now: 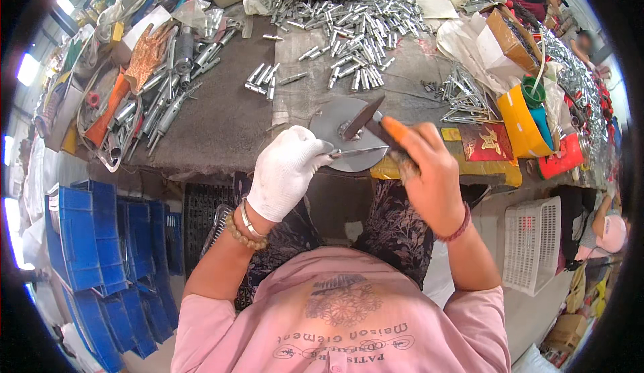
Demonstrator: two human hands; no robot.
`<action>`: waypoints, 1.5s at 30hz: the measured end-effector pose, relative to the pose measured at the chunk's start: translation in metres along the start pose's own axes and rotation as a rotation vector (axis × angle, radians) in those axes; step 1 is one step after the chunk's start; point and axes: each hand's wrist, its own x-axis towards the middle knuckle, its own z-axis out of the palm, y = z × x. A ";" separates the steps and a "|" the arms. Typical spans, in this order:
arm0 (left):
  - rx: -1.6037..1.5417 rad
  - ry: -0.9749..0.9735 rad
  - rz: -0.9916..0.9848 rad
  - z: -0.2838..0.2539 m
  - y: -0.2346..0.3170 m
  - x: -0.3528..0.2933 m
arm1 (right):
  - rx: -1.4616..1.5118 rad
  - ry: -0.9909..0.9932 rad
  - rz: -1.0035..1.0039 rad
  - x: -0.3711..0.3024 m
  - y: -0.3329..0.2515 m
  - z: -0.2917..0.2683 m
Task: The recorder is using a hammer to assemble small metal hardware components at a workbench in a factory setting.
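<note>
One round grey disc (327, 121) is resting at the near edge of the table (228, 118); one hammer (362, 117) is slanting over it, though I cannot tell whether its head is touching; one thin metal rod (362, 150) is spanning its near part; about six short metal pieces (271, 88) are lying farther left; the white-gloved left hand (288, 168) is pinching the rod's left end, fingers closed; the bare right hand (433, 175) is clenching the hammer's handle.

Workbench (221, 117): heaped metal rods (364, 35), grey disc (327, 115), red packet (486, 143).
</note>
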 end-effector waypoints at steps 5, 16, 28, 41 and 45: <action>0.056 -0.063 0.052 -0.008 0.003 0.005 | -0.018 -0.168 0.046 0.019 0.046 0.001; 0.073 -0.031 0.113 -0.004 -0.005 0.000 | -0.146 -0.265 0.003 0.000 0.012 0.016; 0.084 0.004 0.128 -0.003 -0.002 -0.002 | -0.043 -0.237 -0.119 0.003 0.017 0.015; 0.089 0.011 0.120 -0.003 -0.001 -0.002 | -0.152 -0.173 -0.218 -0.002 0.022 0.023; 0.083 -0.017 0.126 -0.004 -0.005 -0.003 | -0.076 -0.183 -0.077 -0.006 0.020 0.020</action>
